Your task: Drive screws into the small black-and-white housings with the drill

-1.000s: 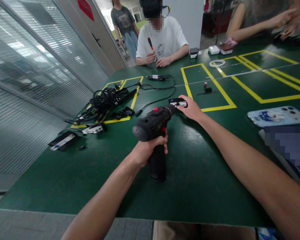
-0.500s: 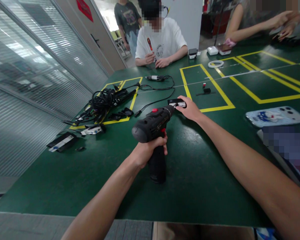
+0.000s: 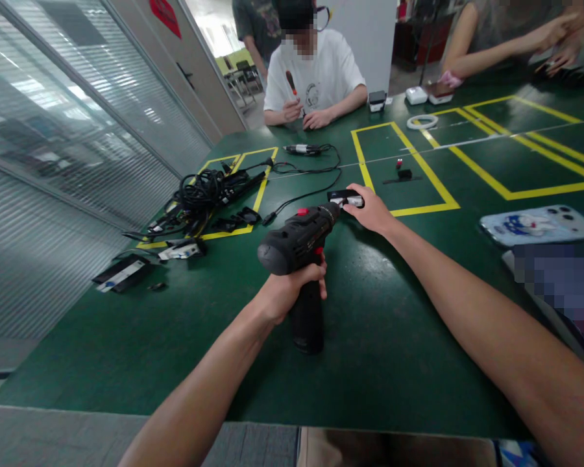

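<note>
My left hand (image 3: 294,292) is wrapped round the grip of a black cordless drill (image 3: 296,240) with red buttons, its chuck pointing away from me. Ahead of the chuck, a small black-and-white box-shaped part (image 3: 338,194) is pinched in my right hand (image 3: 367,207). The drill's tip meets the near side of this part or lies right in front of it; I cannot tell whether they touch. A black cable (image 3: 316,193) with a plug at its end runs on the table just left of the part.
A heap of black cables (image 3: 204,194) lies at the left, near a flat black box (image 3: 122,272). A phone (image 3: 540,224) rests at the right. Yellow tape (image 3: 423,212) marks the green table (image 3: 370,363). Across it, a person in a white shirt (image 3: 321,71) holds a screwdriver (image 3: 291,83).
Both hands, the drill and the part keep nearly the same places. The view has shifted slightly. The standing person at the back has moved to the right.
</note>
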The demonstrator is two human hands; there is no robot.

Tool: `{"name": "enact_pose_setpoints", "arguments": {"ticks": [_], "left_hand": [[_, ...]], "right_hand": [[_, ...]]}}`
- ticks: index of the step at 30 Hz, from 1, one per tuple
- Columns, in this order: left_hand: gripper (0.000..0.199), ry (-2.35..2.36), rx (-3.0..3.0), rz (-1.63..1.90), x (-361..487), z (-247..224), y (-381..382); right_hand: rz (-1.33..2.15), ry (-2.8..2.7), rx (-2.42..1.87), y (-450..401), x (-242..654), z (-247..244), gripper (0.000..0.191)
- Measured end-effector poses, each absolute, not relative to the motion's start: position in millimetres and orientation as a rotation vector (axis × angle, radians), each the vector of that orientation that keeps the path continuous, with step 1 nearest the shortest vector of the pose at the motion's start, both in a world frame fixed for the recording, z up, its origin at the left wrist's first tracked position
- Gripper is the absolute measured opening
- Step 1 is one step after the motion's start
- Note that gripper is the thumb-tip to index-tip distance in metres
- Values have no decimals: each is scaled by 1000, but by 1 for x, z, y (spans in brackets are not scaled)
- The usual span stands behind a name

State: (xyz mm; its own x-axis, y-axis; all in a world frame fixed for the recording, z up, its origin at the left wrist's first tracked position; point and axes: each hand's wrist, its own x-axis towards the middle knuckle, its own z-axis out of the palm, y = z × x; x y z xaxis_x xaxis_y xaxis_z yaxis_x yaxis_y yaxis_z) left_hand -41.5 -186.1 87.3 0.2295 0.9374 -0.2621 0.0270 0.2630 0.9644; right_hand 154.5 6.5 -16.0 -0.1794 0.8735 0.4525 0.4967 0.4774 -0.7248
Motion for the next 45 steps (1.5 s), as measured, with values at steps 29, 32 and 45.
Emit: {"name": "enact_pose_setpoints", "arguments": {"ticks": [29,32,45], "left_hand": [[17,1151,1153,836,-40,87,-186],[17,1160,1140,839,-39,87,-186],[18,1143,1137,856,-39,87,-186]], "right_hand": [[497,-1851,-1137,7,156,-15,43],[490,-1852,-1137,6,156,-15,42],[497,-1854,-1166,4,156,-12,44]]}}
